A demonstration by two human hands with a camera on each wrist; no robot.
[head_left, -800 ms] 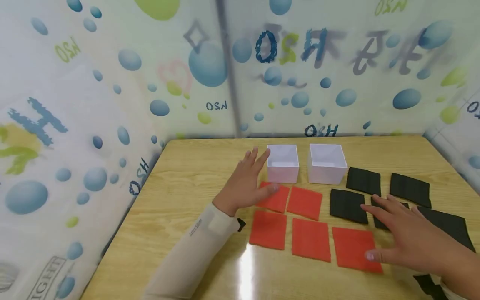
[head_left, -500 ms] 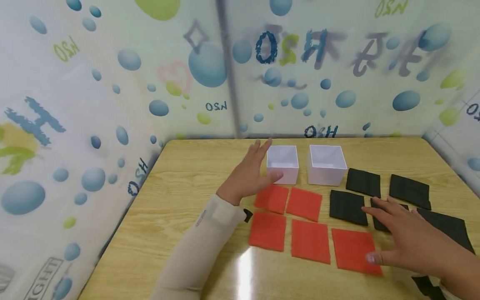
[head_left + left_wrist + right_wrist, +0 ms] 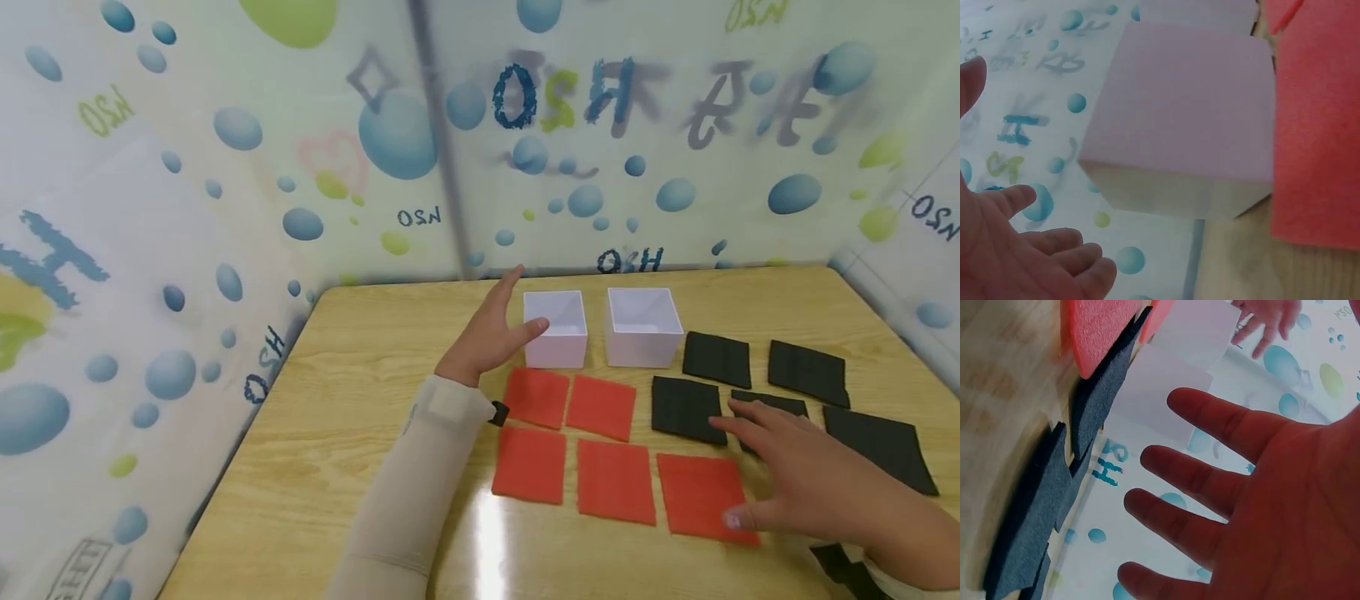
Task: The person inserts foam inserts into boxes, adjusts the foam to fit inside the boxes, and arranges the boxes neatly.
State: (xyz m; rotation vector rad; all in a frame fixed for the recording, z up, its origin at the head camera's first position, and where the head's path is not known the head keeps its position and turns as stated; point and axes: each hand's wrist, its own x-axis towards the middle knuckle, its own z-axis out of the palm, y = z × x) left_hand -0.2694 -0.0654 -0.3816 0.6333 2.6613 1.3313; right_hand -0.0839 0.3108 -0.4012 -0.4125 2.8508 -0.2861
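Note:
My left hand (image 3: 486,337) hovers at the left side of the left white square box (image 3: 557,351), fingers stretched away and thumb overlapping the box in the head view. In the left wrist view this box (image 3: 1185,100) stands apart from the spread fingers. My right hand (image 3: 810,475), palm down with fingers spread, is over the nearest right red square (image 3: 697,492) and partly covers a black square (image 3: 772,404). The right wrist view shows nothing in its palm (image 3: 1285,519). Several red felt-like squares (image 3: 529,465) and black ones (image 3: 686,408) lie flat in loose rows.
A second white box (image 3: 643,348) stands just right of the first, both open at the top. The wooden table (image 3: 337,433) ends at a back wall (image 3: 300,167) covered with a bubble-and-letter print, with more of it at both sides.
My left hand has moved back from above the upper left red square to beside the left box. The right hand stays almost still. The head view has turned slightly right.

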